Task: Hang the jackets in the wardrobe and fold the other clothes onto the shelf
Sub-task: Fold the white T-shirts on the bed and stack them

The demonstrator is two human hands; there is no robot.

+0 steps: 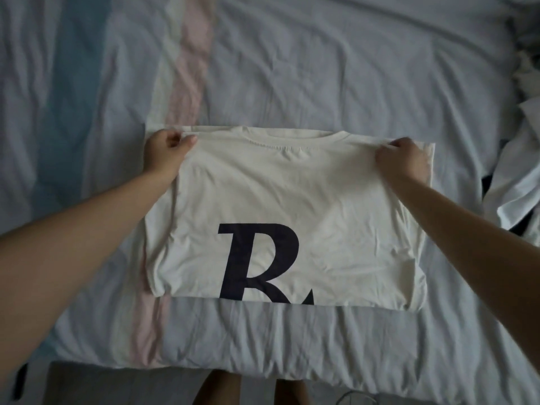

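Our left grip (165,152) and right grip (401,160) pinch the half-folded tee (277,194) on the bed (292,68); a dim pile (514,182), seemingly unfolded, is left.

Bed (321,68), pale blue with stripes; folded cream T-shirt (292,185) flat near front edge; rumpled clothes (520,182) at right.

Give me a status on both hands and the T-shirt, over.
Left hand and right hand each pinch the white T-shirt at its far corners. Folded flat on the bedsheet. Clothes pile at right, apart.
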